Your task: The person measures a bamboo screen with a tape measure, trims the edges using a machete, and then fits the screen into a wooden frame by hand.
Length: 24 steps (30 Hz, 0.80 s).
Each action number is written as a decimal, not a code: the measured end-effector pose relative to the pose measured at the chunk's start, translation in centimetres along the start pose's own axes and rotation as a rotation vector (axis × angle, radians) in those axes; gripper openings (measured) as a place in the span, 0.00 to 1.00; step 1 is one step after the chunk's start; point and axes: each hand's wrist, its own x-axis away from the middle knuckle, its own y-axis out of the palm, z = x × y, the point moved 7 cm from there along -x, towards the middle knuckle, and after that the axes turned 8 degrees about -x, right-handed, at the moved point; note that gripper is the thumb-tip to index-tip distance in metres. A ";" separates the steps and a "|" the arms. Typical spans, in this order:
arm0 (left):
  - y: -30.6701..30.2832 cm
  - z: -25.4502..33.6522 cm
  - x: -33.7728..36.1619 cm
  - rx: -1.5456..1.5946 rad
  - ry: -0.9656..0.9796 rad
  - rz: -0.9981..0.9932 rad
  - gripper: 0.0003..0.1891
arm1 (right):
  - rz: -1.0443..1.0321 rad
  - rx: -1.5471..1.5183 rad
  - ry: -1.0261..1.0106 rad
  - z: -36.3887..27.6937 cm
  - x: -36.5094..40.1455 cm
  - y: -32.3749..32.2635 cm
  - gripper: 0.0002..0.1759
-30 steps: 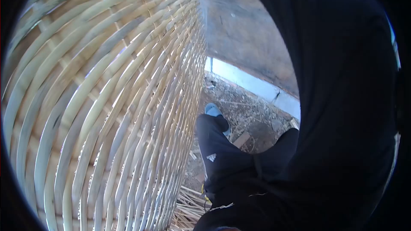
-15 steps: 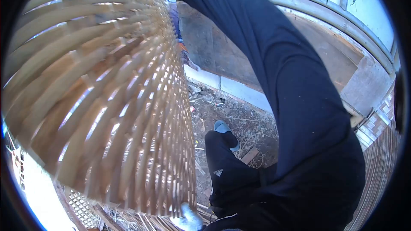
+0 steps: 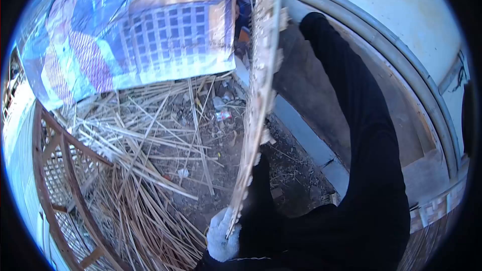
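Observation:
A woven bamboo panel (image 3: 258,95) stands nearly edge-on before me, its ragged strip ends sticking out along the side. My left hand (image 3: 223,236), in a white glove, is closed on the panel's lower end. My right arm, in a dark sleeve (image 3: 366,120), reaches up and forward to the right of the panel. Beyond the cuff the right hand does not show. Part of a person (image 3: 243,27) appears behind the panel's upper end, mostly hidden.
A printed plastic banner (image 3: 165,35) spreads across the upper left. Below it, loose bamboo strips (image 3: 145,211) litter the dirt ground. A curved wooden frame with lattice (image 3: 70,170) stands at left. On the right are a low white ledge (image 3: 301,125) and a wall with bamboo poles (image 3: 381,32).
The panel has swung from its broad face at left to nearly edge-on, uncovering the banner and strips. My right sleeve has moved right, and its hand has left view. My left hand keeps the lower end.

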 end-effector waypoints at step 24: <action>24.5 14.2 -6.6 0.368 0.597 -0.609 0.37 | 0.590 0.588 0.511 -9.4 28.1 -23.1 0.38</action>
